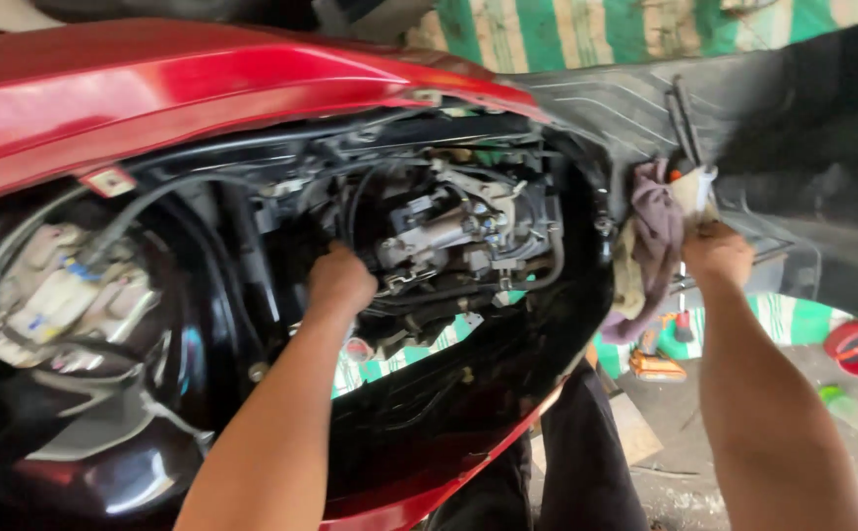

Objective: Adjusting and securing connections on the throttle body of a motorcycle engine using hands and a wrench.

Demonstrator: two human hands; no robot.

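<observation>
Scooter body: the red panel [153, 88] sweeps across the top, glossy, with the black shell [468, 393] curving below it and the whole bay laid open.
Seat underside: dark ribbed plastic [645, 108] fills the upper right, tilted up and away.
Engine bay: a silver metal unit [448, 236] sits dead centre, ringed by black hoses and cables.
Wiring: a pale bundle of connectors [55, 295] lies at the far left, well apart from the hands.
Left hand: the left hand [340, 280] is deep in the bay, curled into a fist just beside the metal unit; what the fingers grip, I cannot tell.
Right hand: the right hand [716, 254] is up at the bay's right edge, closed on a rag.
Rag: the rag [653, 246], purplish and cream, hangs bunched against the black rim, touching the seat underside.
Floor: grey concrete below, with a small orange tool [657, 366] lying on it beneath the rag.
</observation>
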